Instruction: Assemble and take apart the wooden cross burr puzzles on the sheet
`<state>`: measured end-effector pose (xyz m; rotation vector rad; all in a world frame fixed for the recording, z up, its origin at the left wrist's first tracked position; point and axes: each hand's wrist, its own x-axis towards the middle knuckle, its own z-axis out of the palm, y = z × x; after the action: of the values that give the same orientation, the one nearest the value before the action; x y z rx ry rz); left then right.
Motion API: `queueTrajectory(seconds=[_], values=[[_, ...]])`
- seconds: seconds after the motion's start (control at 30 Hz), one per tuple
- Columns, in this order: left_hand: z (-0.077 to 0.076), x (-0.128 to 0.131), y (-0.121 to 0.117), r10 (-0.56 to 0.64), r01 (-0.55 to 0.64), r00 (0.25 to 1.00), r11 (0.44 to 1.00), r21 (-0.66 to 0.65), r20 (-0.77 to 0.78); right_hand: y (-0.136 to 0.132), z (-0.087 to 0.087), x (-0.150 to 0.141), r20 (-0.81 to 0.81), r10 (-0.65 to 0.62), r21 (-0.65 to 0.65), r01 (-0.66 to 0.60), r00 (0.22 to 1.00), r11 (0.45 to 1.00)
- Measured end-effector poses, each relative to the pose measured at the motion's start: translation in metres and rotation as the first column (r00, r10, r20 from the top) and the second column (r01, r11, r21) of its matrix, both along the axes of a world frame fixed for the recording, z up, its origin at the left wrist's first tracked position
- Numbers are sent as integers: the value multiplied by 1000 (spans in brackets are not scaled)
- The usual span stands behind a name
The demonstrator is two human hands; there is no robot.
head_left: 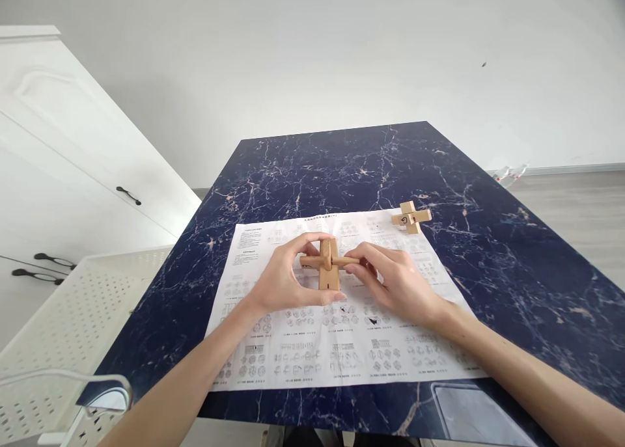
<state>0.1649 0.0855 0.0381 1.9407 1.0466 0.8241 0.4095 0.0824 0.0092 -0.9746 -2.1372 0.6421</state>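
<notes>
While I look down from afar through the head view, both of my hands meet at a wooden cross (329, 279) of interlocked bars, placed over the middle of a printed sheet (288, 369); whether it touches the paper I cannot tell. My left hand (280, 274) has its grip closed around the upright bar, thumb at the near end and forefinger at the far end. My right hand (398, 278) has its grip pinched on the right-hand end of the crosswise bar, which passes through the middle and shows a dark mark toward its left end. Rows of small line drawings and captions cover the sheet, spread on the dark blue, white-veined surface (312, 174). A second cross (411, 218), bearing black markings, lies at the sheet's far right corner, well apart from my hands. To the left I see a white cabinet (88, 135) with black handles.
</notes>
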Motion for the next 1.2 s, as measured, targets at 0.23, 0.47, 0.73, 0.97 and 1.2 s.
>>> queueTrajectory(seconds=[0.23,0.47,0.73,0.97,1.2], values=[[-4,-4,2,-52,68,993,987,-146,108,-3,-1,-1,-73,-54,-43,51,996,998],[-12,-7,6,-2,33,980,988,-152,201,-1,2,-3,-199,-122,-179,86,972,980],[-2,2,1,180,-155,975,970,-190,126,1,7,-3,-370,-183,-401,21,911,916],[-4,8,0,-64,157,966,914,-374,250,0,7,-4,-442,-138,-488,-108,886,866],[1,5,2,-125,245,957,833,-496,262,-2,17,-1,-355,-159,-388,10,921,922]])
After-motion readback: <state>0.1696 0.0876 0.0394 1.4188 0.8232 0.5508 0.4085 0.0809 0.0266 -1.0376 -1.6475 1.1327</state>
